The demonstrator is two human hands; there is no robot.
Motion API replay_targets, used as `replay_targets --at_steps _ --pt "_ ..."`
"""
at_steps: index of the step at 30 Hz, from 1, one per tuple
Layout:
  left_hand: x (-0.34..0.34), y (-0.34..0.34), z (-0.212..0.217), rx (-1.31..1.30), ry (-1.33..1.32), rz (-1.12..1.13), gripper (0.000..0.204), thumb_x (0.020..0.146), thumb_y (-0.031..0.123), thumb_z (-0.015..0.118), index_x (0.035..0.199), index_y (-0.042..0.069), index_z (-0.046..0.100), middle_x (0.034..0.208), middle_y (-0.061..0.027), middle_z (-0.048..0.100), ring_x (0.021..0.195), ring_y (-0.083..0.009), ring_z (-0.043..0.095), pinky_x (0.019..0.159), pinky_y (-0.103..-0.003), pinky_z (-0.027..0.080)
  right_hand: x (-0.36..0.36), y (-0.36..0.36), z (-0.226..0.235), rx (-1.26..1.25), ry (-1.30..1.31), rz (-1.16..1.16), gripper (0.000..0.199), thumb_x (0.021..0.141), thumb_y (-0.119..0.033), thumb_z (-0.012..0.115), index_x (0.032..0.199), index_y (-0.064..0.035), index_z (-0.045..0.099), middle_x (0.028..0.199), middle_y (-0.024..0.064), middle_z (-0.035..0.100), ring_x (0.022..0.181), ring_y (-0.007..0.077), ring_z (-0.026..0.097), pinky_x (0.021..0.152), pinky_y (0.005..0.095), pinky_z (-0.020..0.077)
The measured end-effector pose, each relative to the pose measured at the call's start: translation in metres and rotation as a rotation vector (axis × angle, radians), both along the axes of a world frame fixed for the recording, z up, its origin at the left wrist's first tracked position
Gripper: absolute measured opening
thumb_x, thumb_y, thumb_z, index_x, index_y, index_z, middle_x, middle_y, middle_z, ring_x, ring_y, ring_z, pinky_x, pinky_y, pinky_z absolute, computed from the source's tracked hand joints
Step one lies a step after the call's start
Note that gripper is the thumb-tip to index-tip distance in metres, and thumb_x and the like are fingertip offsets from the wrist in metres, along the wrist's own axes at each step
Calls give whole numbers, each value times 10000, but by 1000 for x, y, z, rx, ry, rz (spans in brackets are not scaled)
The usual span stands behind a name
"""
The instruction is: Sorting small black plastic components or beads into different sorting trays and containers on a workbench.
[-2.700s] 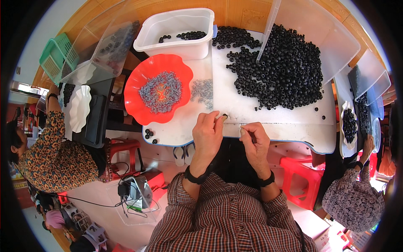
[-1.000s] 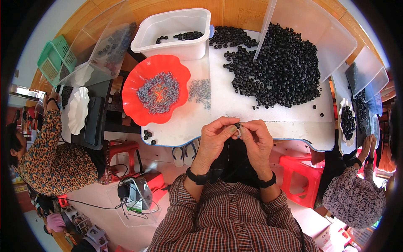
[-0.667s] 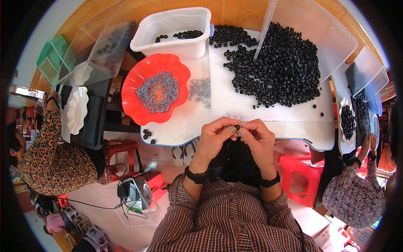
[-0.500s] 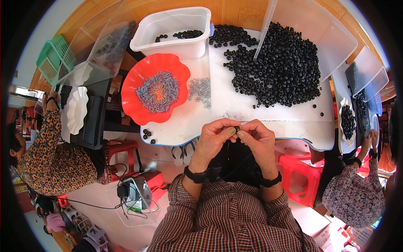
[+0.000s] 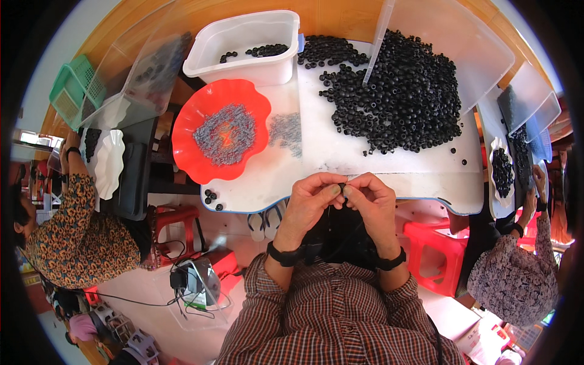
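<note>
My left hand (image 5: pixel 313 202) and my right hand (image 5: pixel 373 205) meet just off the table's near edge. Fingertips and thumbs of both pinch one small, round black ring-like piece (image 5: pixel 342 187) between them; the fingers partly cover it. Beyond my hands, a big heap of similar hollow black pieces (image 5: pixel 404 100) spreads over the white table (image 5: pixel 340 159). To the left lies a red wavy-edged dish (image 5: pixel 185 143) with many tiny greyish, see-through pieces (image 5: pixel 220 125). More tiny pieces (image 5: pixel 286 131) are scattered on the table beside it.
Behind the dish stands a white tub (image 5: pixel 243 72) with some black pieces. A clear plastic bin (image 5: pixel 477 52) is tipped at the heap. A few black pieces (image 5: pixel 210 196) sit by the near-left edge. People work at tables on the left and right; a red stool (image 5: pixel 429 255) is beside me.
My hands stay together on the black piece, with only slight finger movement. The view has shifted a little. The hands of the person on the right have moved nearer their body.
</note>
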State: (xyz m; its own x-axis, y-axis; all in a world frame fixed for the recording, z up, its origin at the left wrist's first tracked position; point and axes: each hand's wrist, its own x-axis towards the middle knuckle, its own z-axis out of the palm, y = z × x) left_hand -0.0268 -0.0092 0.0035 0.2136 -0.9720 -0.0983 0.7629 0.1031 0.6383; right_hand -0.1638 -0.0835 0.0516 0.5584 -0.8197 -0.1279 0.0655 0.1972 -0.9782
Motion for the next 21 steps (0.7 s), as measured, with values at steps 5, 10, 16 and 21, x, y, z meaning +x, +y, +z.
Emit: replay_targets --at_steps 5,10,16,21 --pt "0 0 4 8 -81 24 210 933 43 612 1121 -45 642 925 -102 671 761 -149 636 673 -268 544 2 2 -5 -68 25 -24 54 885 -17 664 918 0 624 793 11 643 701 35 573 625 178 474" --pt "0 -2 0 20 -46 38 224 942 65 607 1134 -44 639 921 -97 666 756 -141 629 667 -259 534 2 -4 -6 -94 41 -13 62 878 -25 672 915 -6 625 797 14 643 697 37 566 616 191 472" --pt "1 -3 -1 43 33 64 242 960 100 589 1149 -44 634 944 -98 653 756 -131 612 660 -245 515 5 -31 -27 -715 330 -325 101 863 -3 668 964 -14 668 826 53 572 639 122 554 548 266 450" --pt "1 -3 0 15 82 69 241 963 98 582 1151 -45 629 948 -103 648 760 -130 600 661 -241 500 13 -43 -34 -1038 599 -413 164 874 -56 652 1035 -79 680 853 75 542 636 225 589 550 335 484"
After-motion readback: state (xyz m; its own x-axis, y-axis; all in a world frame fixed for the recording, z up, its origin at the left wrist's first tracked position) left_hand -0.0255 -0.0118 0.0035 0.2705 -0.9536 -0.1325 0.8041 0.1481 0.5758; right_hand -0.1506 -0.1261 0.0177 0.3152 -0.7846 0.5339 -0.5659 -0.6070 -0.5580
